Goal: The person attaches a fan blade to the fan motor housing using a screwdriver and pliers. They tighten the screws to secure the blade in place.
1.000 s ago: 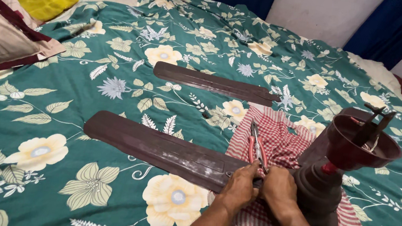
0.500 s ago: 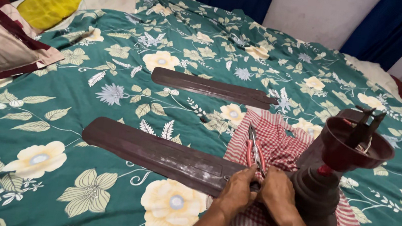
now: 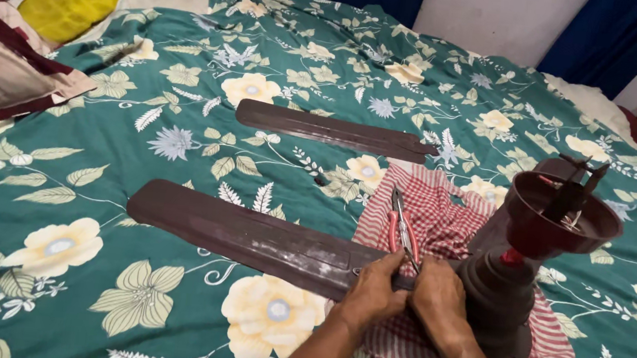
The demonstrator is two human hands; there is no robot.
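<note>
Long flat dark-brown fan blade (image 3: 249,235) on the floral green bedspread (image 3: 101,148), its inner end under the curled, gripping fingers of the left hand (image 3: 371,293); red-handled pliers (image 3: 401,229) on checked cloth (image 3: 441,215); right hand (image 3: 438,300) clenched against the rounded brown fan motor (image 3: 518,271).
</note>
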